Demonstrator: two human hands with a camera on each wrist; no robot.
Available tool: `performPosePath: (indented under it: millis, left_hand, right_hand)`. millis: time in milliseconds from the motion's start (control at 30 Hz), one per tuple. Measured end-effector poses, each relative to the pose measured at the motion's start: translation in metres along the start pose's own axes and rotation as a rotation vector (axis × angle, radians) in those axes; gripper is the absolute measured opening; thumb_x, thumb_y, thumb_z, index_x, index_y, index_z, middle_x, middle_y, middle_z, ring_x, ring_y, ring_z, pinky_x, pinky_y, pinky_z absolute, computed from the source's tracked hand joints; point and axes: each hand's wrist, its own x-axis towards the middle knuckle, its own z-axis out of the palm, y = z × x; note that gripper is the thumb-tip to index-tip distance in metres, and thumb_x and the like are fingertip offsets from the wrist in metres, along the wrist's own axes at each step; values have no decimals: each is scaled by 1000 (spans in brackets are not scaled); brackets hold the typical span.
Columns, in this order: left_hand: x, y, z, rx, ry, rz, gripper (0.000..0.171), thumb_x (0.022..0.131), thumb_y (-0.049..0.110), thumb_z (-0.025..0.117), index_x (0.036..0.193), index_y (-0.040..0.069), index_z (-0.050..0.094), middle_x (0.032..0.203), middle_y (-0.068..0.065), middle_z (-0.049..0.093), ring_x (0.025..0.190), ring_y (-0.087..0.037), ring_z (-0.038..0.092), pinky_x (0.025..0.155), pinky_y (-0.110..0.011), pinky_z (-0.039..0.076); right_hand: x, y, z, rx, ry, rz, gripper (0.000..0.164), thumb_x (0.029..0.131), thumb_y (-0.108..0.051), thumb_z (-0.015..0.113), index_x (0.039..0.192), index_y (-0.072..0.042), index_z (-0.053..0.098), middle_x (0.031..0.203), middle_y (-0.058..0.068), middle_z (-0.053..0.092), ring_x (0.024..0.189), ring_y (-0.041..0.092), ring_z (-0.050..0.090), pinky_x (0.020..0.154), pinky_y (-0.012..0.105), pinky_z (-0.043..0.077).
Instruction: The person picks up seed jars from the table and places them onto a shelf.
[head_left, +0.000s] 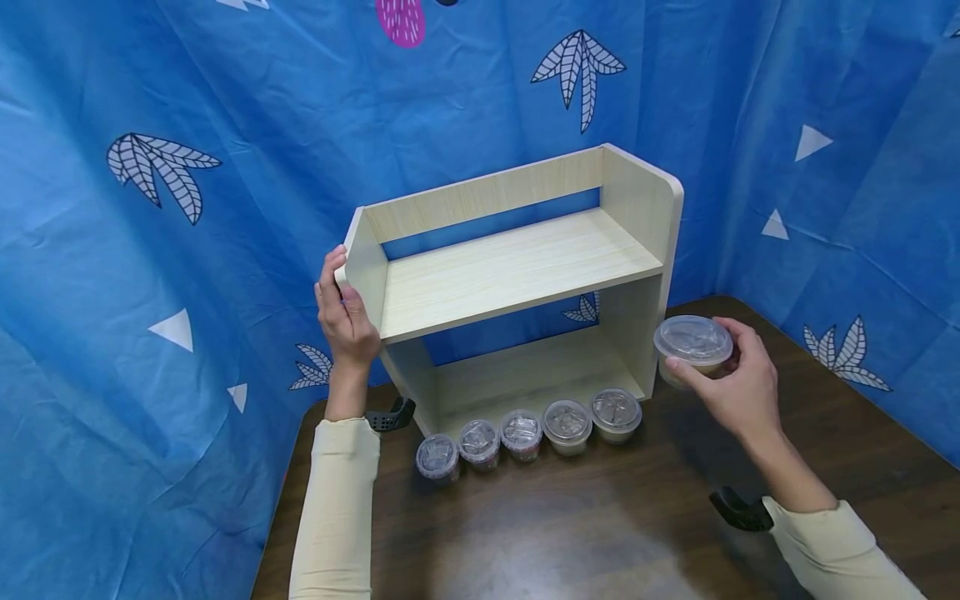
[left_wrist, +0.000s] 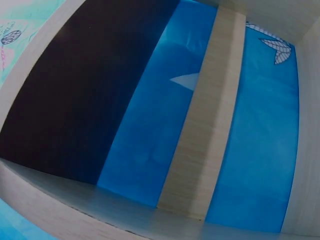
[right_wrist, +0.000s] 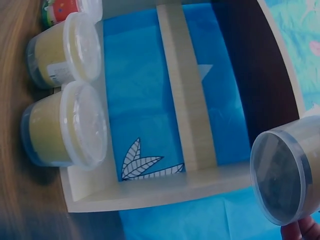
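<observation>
My right hand (head_left: 738, 383) holds a clear plastic tub (head_left: 693, 340) with a translucent lid and pale contents, pinched between thumb and fingers. The tub is raised off the table, beside the right side of a light wooden two-tier shelf (head_left: 517, 262). In the right wrist view, the underside of the held tub (right_wrist: 277, 180) faces the camera, and fingertips (right_wrist: 300, 230) show beneath it. At the shelf's upper left, my left hand (head_left: 347, 325) grips the front edge of the side panel, with the thumb toward the front. The left wrist view shows the shelf's back rail (left_wrist: 205, 125) but not the hand.
Several lidded tubs (head_left: 521, 433) stand in a row along the shelf's lower front edge; two larger pale ones (right_wrist: 65, 125) are at the right end. The dark wooden table (head_left: 555, 533) bears everything. A blue patterned curtain (head_left: 480, 92) hangs behind and at both sides.
</observation>
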Motion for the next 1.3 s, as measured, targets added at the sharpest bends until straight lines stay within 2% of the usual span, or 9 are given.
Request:
performPosePath:
  millis: [67, 133, 333, 600, 933, 1167, 1300]
  left_hand:
    - [0, 0, 0, 2, 2, 3, 37, 99, 18, 42, 132, 2, 50, 140, -13, 53, 122, -28, 48, 94, -42, 50]
    - [0, -1, 0, 4, 4, 3, 37, 98, 15, 43, 132, 2, 50, 140, -13, 53, 122, -28, 48, 94, -42, 50]
    - [-2, 0, 0, 5, 12, 2, 38, 95, 7, 44, 132, 3, 50, 141, -11, 53, 121, -27, 49, 94, -43, 50]
    - [0, 1, 0, -4, -4, -9, 39, 97, 12, 43, 134, 1, 49, 141, -12, 52, 121, -28, 49, 94, -44, 51]
    - [-3, -2, 0, 0, 14, -19, 39, 94, 4, 44, 132, 0, 49, 140, -15, 53, 120, -28, 49, 94, -44, 51]
    - [-2, -1, -1, 3, 7, -7, 39, 102, 24, 42, 134, 3, 49, 142, -8, 53, 122, -25, 49, 94, -42, 50]
    - [-2, -2, -1, 6, 1, -9, 39, 102, 25, 41, 134, 4, 49, 143, -6, 52, 123, -25, 49, 94, -42, 50]
  right_hand:
    - [2, -3, 0, 1, 4, 10, 78, 76, -20, 82, 142, -1, 45, 131, 23, 52, 110, 36, 50, 78, 5, 34]
    - [3, -6, 0, 3, 5, 15, 77, 77, -21, 82, 141, -1, 45, 131, 23, 52, 110, 37, 50, 78, 5, 34]
    - [10, -14, -1, 13, 11, -22, 76, 77, -22, 82, 140, -1, 46, 131, 22, 54, 108, 34, 50, 78, 6, 36]
    - [17, -26, -2, 30, 8, -59, 76, 78, -21, 82, 141, -1, 44, 133, 21, 54, 111, 36, 51, 80, 6, 36]
    - [25, -38, 2, 36, -12, -75, 76, 79, -23, 81, 142, -2, 43, 133, 21, 53, 111, 35, 51, 78, 6, 37]
    - [32, -44, 4, 37, -19, -75, 79, 79, -25, 82, 145, -5, 43, 135, 20, 52, 112, 34, 51, 77, 6, 37]
    - [35, -47, 5, 45, -18, -67, 80, 79, -25, 82, 146, -6, 42, 136, 20, 52, 111, 34, 51, 77, 5, 38]
